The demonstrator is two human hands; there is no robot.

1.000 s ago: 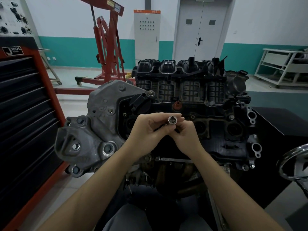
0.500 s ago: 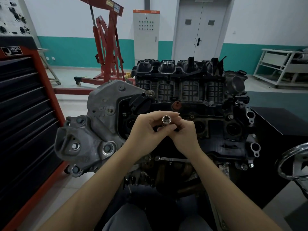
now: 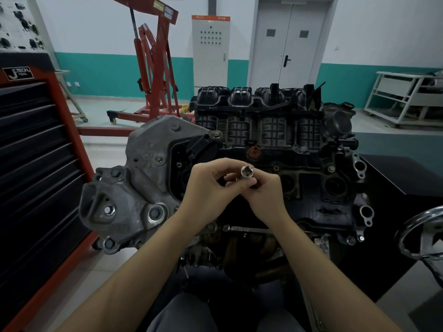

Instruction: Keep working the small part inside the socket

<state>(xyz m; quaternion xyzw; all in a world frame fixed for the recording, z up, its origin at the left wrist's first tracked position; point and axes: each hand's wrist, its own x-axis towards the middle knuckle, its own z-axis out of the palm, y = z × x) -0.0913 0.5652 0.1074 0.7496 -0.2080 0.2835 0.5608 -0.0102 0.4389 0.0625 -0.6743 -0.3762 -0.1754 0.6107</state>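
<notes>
Left of frame: red-framed black drawer tool cabinet (image 3: 36, 164), not involved. Centre: left hand (image 3: 206, 185), fingers curled, pinching the lower end of a shiny chrome hex socket (image 3: 247, 171); right hand (image 3: 266, 195) fingers clamped round its shaft, open end facing up. Socket sits mid-frame, above the dark grey engine block (image 3: 311, 188). Risk: a fingertip-only grip may slip, so the socket could drop into the engine's open bores or roll underneath, hard to fish out.
</notes>
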